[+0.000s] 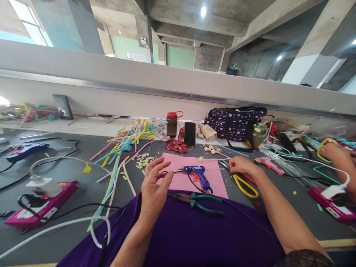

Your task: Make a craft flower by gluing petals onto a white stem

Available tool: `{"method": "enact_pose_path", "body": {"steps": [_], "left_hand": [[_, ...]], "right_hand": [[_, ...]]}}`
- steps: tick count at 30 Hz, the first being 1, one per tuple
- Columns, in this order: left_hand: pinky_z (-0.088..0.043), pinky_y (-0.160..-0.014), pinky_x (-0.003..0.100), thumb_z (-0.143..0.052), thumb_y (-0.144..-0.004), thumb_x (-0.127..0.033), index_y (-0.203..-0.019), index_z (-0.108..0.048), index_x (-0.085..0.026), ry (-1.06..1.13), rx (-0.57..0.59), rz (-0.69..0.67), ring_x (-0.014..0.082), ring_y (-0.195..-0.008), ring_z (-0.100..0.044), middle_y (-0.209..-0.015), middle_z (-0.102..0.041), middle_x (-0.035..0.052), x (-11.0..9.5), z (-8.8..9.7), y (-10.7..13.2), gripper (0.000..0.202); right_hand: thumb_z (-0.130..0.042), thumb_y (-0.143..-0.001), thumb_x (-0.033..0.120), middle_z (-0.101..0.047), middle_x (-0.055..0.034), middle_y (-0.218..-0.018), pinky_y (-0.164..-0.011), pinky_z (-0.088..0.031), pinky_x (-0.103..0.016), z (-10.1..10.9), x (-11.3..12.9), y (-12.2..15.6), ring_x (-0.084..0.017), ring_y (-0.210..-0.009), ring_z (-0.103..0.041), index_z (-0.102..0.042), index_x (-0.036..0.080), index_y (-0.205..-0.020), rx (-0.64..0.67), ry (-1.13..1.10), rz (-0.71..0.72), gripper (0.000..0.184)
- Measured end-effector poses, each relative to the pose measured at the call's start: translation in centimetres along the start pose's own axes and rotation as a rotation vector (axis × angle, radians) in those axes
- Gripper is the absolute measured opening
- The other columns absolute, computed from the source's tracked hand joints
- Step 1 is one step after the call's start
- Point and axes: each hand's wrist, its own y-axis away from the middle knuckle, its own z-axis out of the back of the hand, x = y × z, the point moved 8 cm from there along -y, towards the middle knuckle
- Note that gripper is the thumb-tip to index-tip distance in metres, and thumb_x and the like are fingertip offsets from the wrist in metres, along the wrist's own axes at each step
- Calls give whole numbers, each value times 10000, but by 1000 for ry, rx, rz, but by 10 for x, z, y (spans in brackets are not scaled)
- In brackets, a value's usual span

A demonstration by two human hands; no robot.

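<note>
My left hand (156, 182) is raised at the left side of a pink sheet (174, 161), its fingers apart and nothing in them. Beside its thumb lies a blue hot glue gun (198, 176) with an orange trigger, its nozzle towards that hand. My right hand (243, 165) is closed at the sheet's right edge, around the end of a pale fuzzy stem (215, 160) tipped with a cream bud (200, 159). Just below this hand are yellow-handled scissors (246, 186). Green-handled pliers (207, 204) lie on the purple cloth (211, 237) in front of me.
Colourful fuzzy stems (128, 139) and yellow-green snippets (143, 161) lie to the left. Behind stand a red-capped bottle (171, 124), a phone (190, 134) and a patterned bag (236, 124). Pink power strips (41, 207) trail cables on both sides. Another person's hand (330, 151) is at far right.
</note>
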Motion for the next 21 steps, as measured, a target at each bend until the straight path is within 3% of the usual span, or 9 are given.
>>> {"method": "enact_pose_path", "body": {"steps": [9, 17, 21], "left_hand": [[-502, -780, 278, -600, -784, -270, -996, -625, -236, -2, 8, -2, 186, -1063, -523, -1202, -497, 48, 2, 1, -1, 216], [-502, -783, 271, -596, -788, -267, -1000, -627, -240, 29, -1, 15, 179, -1060, -525, -1208, -495, 43, 3, 3, 0, 216], [-501, -767, 259, -597, -787, -253, -989, -630, -236, 28, 11, 11, 171, -1054, -525, -1206, -494, 44, 3, 1, 0, 205]], "right_hand": [[-525, -892, 291, -562, -76, -1148, -801, -499, -394, 0, 13, 10, -196, -957, -584, -537, 166, -1142, -56, 78, -35, 281], [-526, -891, 290, -574, -71, -1125, -780, -507, -376, -5, 1, 27, -186, -931, -593, -547, 165, -1125, -13, 112, -69, 265], [-526, -890, 303, -599, -62, -1060, -751, -508, -356, 6, 1, 33, -170, -877, -601, -569, 160, -1077, -98, 120, -81, 239]]}}
